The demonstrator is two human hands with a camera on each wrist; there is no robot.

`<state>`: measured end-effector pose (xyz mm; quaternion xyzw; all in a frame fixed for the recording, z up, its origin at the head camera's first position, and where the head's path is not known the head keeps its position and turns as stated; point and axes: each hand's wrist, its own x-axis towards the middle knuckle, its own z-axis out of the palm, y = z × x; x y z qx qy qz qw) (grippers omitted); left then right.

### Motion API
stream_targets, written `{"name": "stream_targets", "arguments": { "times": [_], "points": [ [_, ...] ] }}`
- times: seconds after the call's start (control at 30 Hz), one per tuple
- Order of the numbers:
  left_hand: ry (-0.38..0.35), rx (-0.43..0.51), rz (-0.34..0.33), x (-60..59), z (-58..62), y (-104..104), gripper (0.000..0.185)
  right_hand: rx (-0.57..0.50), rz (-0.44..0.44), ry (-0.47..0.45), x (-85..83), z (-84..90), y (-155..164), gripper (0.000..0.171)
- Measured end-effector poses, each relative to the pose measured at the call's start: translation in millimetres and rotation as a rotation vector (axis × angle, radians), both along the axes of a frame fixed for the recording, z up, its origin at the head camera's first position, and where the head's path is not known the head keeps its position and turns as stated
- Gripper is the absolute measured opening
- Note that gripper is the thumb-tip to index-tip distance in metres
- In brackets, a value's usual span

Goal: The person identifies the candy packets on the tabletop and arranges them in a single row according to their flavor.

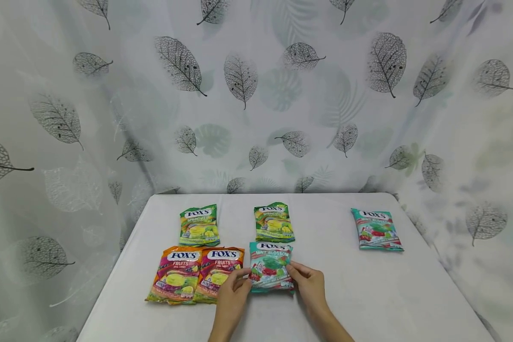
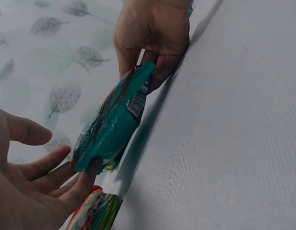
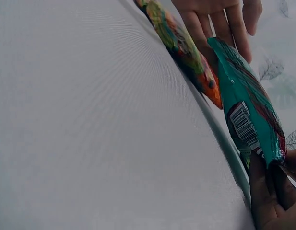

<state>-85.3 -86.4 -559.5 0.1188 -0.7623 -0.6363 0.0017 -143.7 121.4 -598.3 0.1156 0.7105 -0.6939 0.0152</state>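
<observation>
A teal Mint Blossom candy bag (image 1: 270, 266) is tilted up off the white table (image 1: 367, 294) at the front centre. My right hand (image 1: 294, 271) pinches its right edge; the left wrist view shows that hand (image 2: 148, 62) gripping the bag (image 2: 114, 124) from above. My left hand (image 1: 244, 278) touches the bag's left edge with straight fingers, and its thumb (image 2: 30, 133) stands apart from the bag. In the right wrist view the bag (image 3: 248, 115) rises on edge between the right hand (image 3: 272, 187) and the left hand (image 3: 224, 28).
Two orange Fruits bags (image 1: 175, 275) (image 1: 217, 273) lie just left of the held bag. Two green Spring Tea bags (image 1: 199, 225) (image 1: 274, 222) lie behind. Another teal bag (image 1: 376, 229) lies at the far right. A leaf-print curtain (image 1: 256, 95) surrounds the table.
</observation>
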Motion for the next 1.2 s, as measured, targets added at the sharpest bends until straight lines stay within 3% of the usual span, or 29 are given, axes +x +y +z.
{"name": "stream_targets", "arguments": {
  "times": [0.37, 0.7, 0.93, 1.2],
  "points": [
    [-0.076, -0.081, 0.004, 6.5, 1.7, -5.3, 0.033, 0.03, 0.058, 0.027, 5.9, -0.5, -1.9, 0.028],
    [-0.052, -0.088, 0.008, 8.3, 0.1, -6.2, 0.031, 0.052, 0.09, 0.042, 5.1, -1.7, -2.2, 0.029],
    [-0.05, -0.175, -0.001, 8.6, 2.7, -5.9, 0.03, 0.074, 0.109, 0.053, 4.1, -1.6, -4.5, 0.03],
    [-0.034, -0.305, 0.1, 7.8, 6.8, -2.6, 0.025, 0.215, 0.117, 0.088, 1.2, -4.6, -2.4, 0.026]
  ]
}}
